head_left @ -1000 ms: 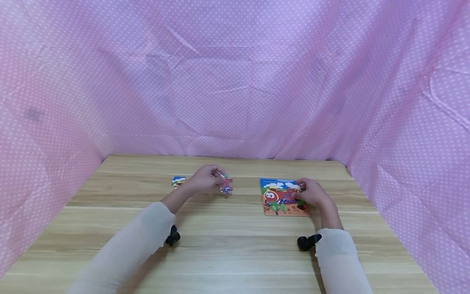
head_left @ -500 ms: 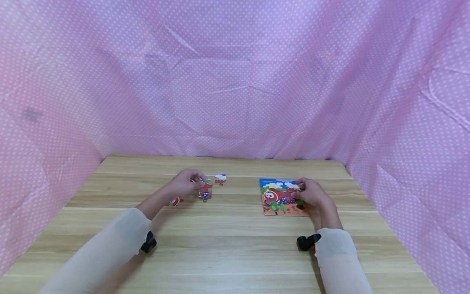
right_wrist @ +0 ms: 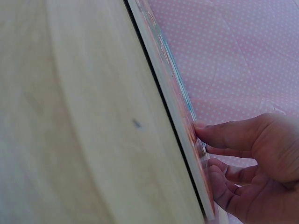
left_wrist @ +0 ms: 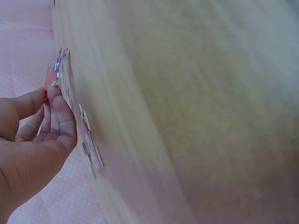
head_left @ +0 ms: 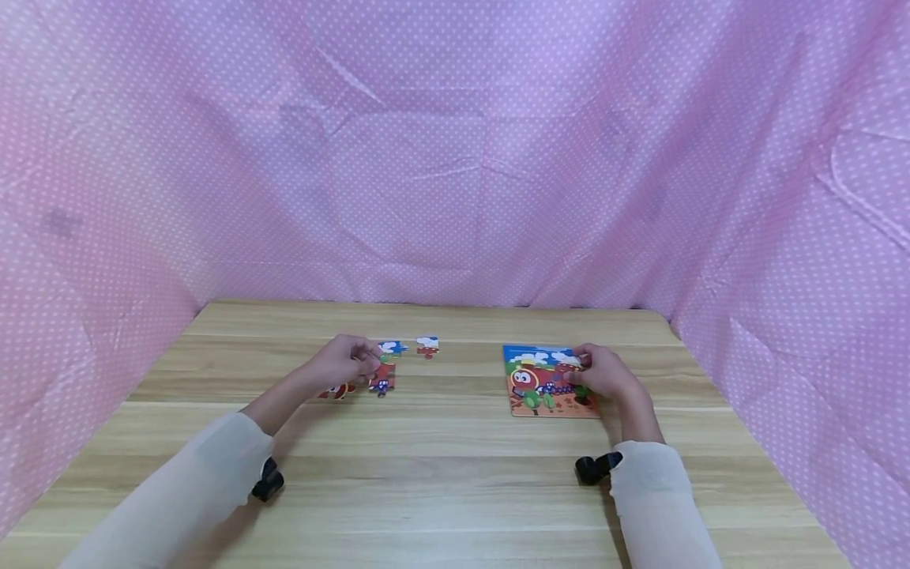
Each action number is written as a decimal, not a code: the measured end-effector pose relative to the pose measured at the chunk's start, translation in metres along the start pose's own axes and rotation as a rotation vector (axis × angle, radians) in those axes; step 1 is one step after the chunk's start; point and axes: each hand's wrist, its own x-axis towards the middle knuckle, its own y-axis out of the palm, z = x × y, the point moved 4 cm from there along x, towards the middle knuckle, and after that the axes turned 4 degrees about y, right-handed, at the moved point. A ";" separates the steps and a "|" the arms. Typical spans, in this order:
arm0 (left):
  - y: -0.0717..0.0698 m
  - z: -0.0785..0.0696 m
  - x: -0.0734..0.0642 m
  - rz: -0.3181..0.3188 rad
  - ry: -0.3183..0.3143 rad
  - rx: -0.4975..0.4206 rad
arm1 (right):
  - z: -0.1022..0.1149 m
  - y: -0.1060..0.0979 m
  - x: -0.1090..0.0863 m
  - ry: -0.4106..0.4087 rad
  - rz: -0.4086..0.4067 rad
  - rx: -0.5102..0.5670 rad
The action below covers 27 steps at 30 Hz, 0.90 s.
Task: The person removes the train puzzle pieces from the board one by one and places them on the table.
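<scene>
My left hand (head_left: 340,365) pinches a jigsaw piece (head_left: 382,378) between thumb and fingers. Red and blue print shows on that piece in the left wrist view, where its lower part is behind the fingertips. Beside and behind the hand lie loose pieces: a blue-and-white one (head_left: 391,348), and a red one (head_left: 337,391) partly covered by the hand. At the right, my right hand (head_left: 604,371) grips the right side of a picture puzzle board (head_left: 529,403) with a red cartoon figure. The thumb lies on its face in the right wrist view.
Another loose piece (head_left: 428,346) with cloud and red print lies between the left hand and the board. All of it is on a wooden table (head_left: 455,474). A pink dotted cloth (head_left: 455,158) hangs behind and along both sides.
My left hand has moved left and slightly toward the near side, carrying the pinched piece. Loose pieces it had covered now show. The right hand and board have stayed in place.
</scene>
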 end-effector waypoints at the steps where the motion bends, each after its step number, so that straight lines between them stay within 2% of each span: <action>1: 0.000 0.000 0.000 0.003 0.002 0.003 | 0.000 0.000 0.000 -0.001 0.000 0.003; 8: 0.002 0.002 -0.001 0.009 0.063 0.100 | -0.001 0.000 0.000 -0.009 0.002 0.002; 16: 0.002 0.001 0.000 -0.013 0.084 0.215 | 0.000 0.000 0.001 0.000 -0.001 0.014; 20: 0.003 -0.001 0.000 -0.005 0.105 0.239 | 0.000 0.000 0.001 0.005 -0.001 0.010; 27: 0.005 -0.003 0.000 0.014 0.128 0.213 | 0.001 0.001 -0.001 -0.004 0.001 0.016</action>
